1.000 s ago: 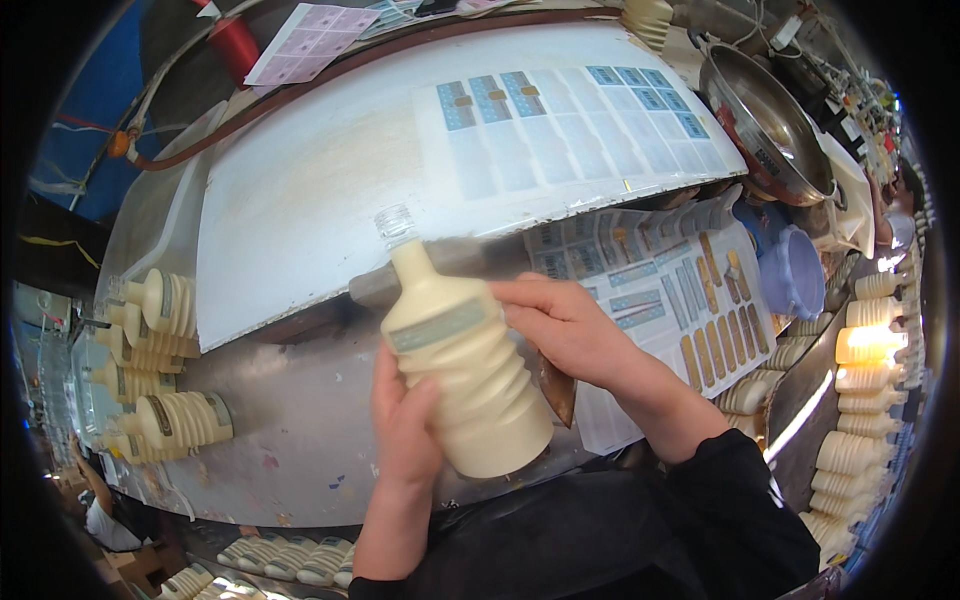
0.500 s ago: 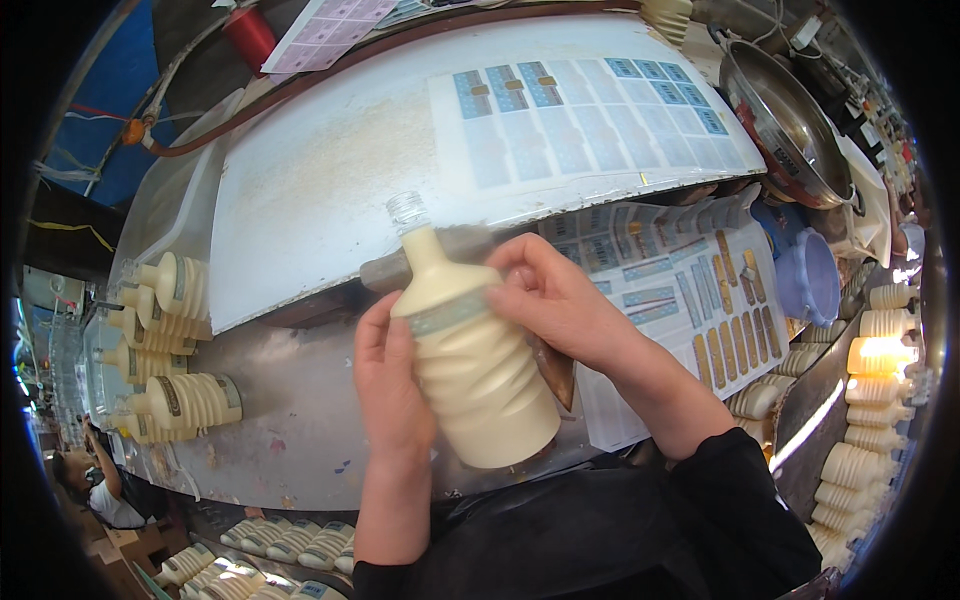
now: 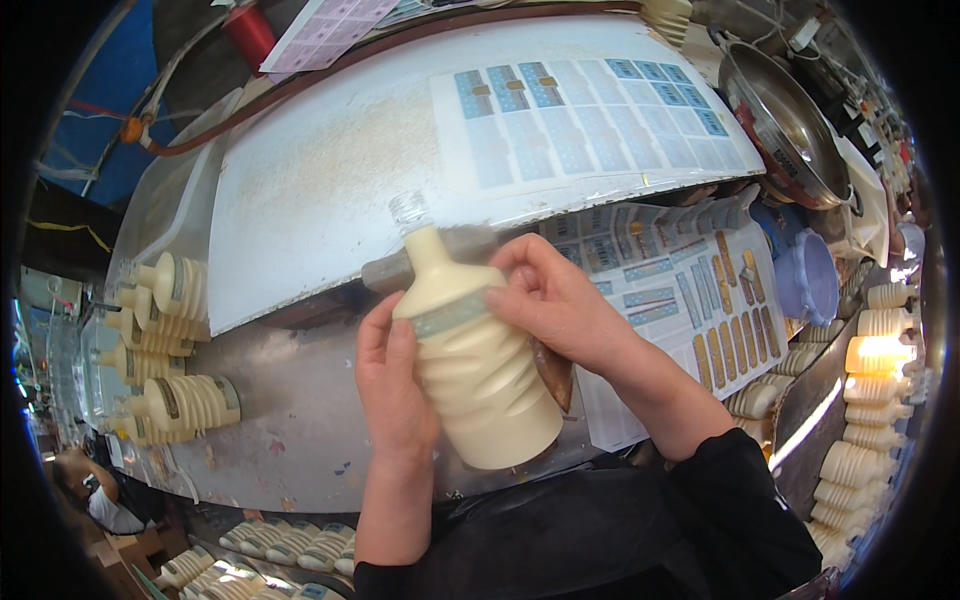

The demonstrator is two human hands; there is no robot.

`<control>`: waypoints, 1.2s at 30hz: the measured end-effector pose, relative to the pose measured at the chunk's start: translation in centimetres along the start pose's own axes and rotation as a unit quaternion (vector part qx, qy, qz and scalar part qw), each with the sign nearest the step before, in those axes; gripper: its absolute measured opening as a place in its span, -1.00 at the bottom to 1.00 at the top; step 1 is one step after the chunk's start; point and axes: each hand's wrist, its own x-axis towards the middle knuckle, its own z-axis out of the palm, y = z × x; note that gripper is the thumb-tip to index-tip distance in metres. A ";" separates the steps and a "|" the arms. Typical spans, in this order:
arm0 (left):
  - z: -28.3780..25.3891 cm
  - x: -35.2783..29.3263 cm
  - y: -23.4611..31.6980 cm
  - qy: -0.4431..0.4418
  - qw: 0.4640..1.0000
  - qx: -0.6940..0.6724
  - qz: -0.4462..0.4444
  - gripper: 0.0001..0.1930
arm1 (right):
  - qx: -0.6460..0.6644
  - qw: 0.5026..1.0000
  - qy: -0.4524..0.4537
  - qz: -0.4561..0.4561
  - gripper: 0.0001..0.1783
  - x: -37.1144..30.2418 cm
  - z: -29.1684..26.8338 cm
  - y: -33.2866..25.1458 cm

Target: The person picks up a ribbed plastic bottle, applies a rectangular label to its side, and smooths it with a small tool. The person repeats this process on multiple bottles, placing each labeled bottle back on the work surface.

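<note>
— What lies around the hands?

— Behind them, a white board (image 3: 330, 190) carries a sheet of blue labels (image 3: 580, 110). More label sheets (image 3: 690, 300) lie to the right, beside a metal bowl (image 3: 780, 120) and a lilac tub (image 3: 815, 275). Capped cream bottles (image 3: 170, 340) are stacked at the left on the grey table (image 3: 290, 420).

— And the bottle itself?

— The cream ribbed bottle (image 3: 480, 360) is held above the table's near edge, between both hands. Its long axis tilts, clear open neck pointing up and slightly left, away from the person, base toward the body.

— The hands?

— The left hand (image 3: 395, 380) wraps its side, fingers together. The right hand (image 3: 560, 305) presses fingertips on the pale band at its shoulder.
</note>
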 end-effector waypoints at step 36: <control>0.2 -3.2 0.3 -0.045 0.979 0.199 0.018 -0.11 | 0.007 0.998 -0.004 0.057 -0.58 -2.5 -0.1 -0.1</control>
